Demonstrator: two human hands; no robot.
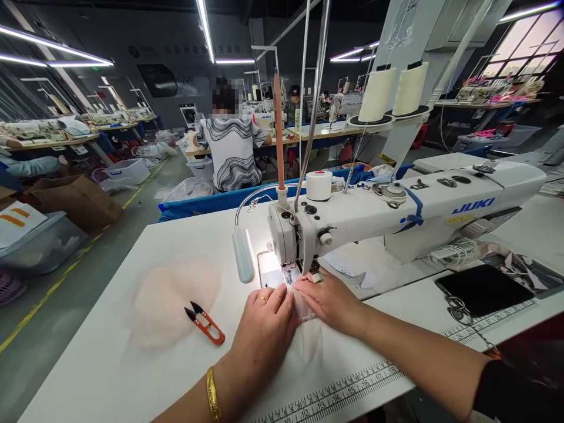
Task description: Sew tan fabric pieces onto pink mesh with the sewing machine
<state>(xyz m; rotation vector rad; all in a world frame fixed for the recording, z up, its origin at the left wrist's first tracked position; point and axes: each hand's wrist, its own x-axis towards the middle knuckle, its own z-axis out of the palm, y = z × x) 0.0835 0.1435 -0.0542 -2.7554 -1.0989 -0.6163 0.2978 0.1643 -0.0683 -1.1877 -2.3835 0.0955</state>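
Sheer cloth (312, 343) lies by the needle of a white sewing machine (352, 211), both hands on it.
The left hand (267, 323) is palm down, fingers together and slightly bent; the right hand (332, 299) reaches in from the other side, fingers extended; from here I can't tell whether either pinches the cloth. Orange snips (219, 339) and a pale sheer piece (154, 299) share the white table (88, 376), ruler markings (343, 396) along its near edge; beyond, a co-worker in a patterned shirt (233, 153) sits back-turned under strip lights (205, 29).
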